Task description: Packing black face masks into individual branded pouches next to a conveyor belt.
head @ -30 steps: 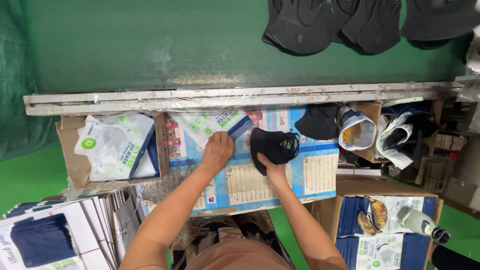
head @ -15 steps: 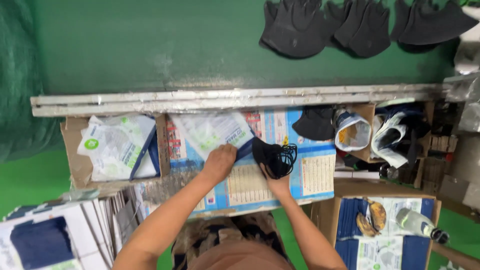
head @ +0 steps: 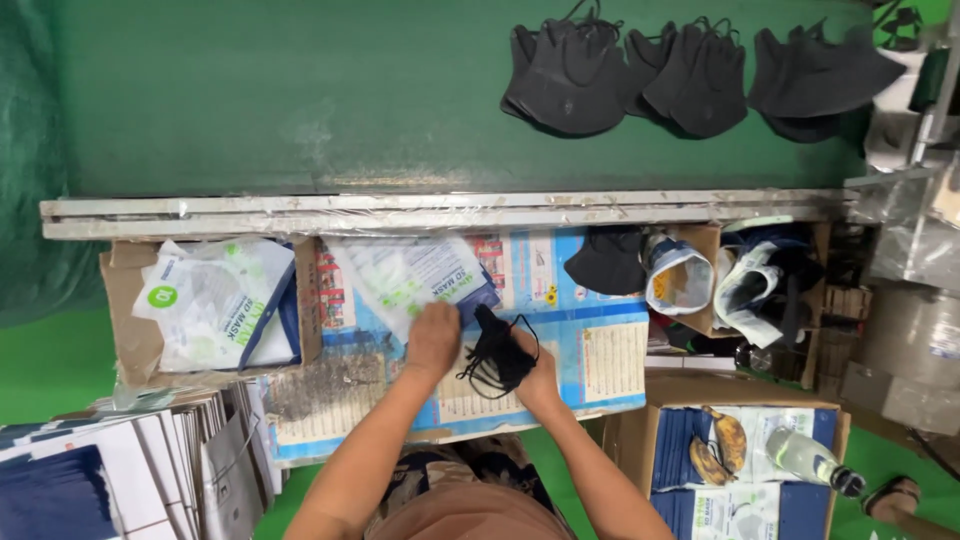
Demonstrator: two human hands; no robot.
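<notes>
Now both hands busy at center of frame, over the printed blue sheet (head: 600,350).

Right hand (head: 537,372) closed around a folded black mask (head: 497,356), ear loops hanging loose. Left hand (head: 433,338) just beside, fingers pressed on a clear printed pouch (head: 405,278), near the mask. Further left, a cardboard box (head: 125,330) with more white pouches. At upper right, on the green surface (head: 300,90), a row of black masks (head: 690,75). At lower right, a plastic bottle (head: 808,458) beside dark bananas (head: 720,445).
</notes>
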